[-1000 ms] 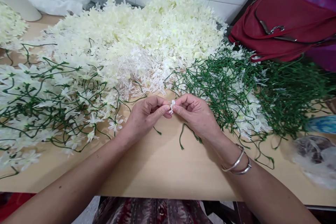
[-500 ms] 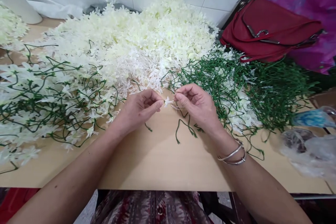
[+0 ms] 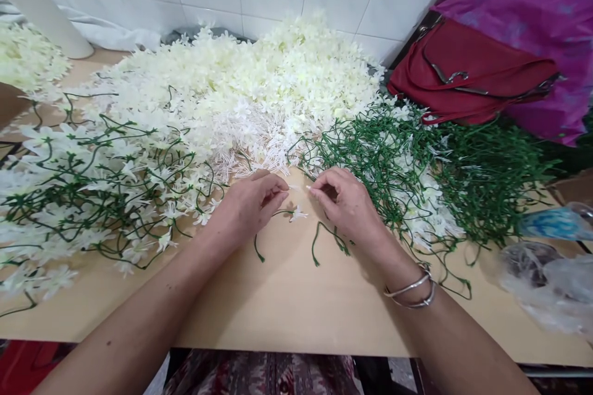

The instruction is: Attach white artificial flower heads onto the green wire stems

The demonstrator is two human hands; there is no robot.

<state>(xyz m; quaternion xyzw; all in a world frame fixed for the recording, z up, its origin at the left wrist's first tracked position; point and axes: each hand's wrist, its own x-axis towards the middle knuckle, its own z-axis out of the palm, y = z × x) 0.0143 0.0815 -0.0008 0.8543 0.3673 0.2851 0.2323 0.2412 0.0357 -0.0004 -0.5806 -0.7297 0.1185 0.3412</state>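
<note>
My left hand [image 3: 254,203] is closed in a pinch, with a thin white flower piece [image 3: 294,187] poking from its fingertips. Just below it, a white artificial flower [image 3: 299,214] shows on a green stem that runs back under the fingers. Across a small gap, my right hand [image 3: 340,197] pinches a tiny white tip [image 3: 308,187], too small to name. Loose green plastic stems [image 3: 317,245] lie on the table between the hands, and another green stem [image 3: 258,250] lies below my left hand.
White flower heads [image 3: 287,68] are heaped against the tiled wall. Stemmed flowers [image 3: 92,191] spread on the left, and a tangle of green stems [image 3: 482,173] lies on the right. Beyond are a red handbag [image 3: 477,68], a purple bag [image 3: 537,6] and clear plastic bags [image 3: 556,284].
The white flower between my fingertips now sits lower, below my left hand. My fingertips now hold thin white bits instead. The camera view has tilted up slightly.
</note>
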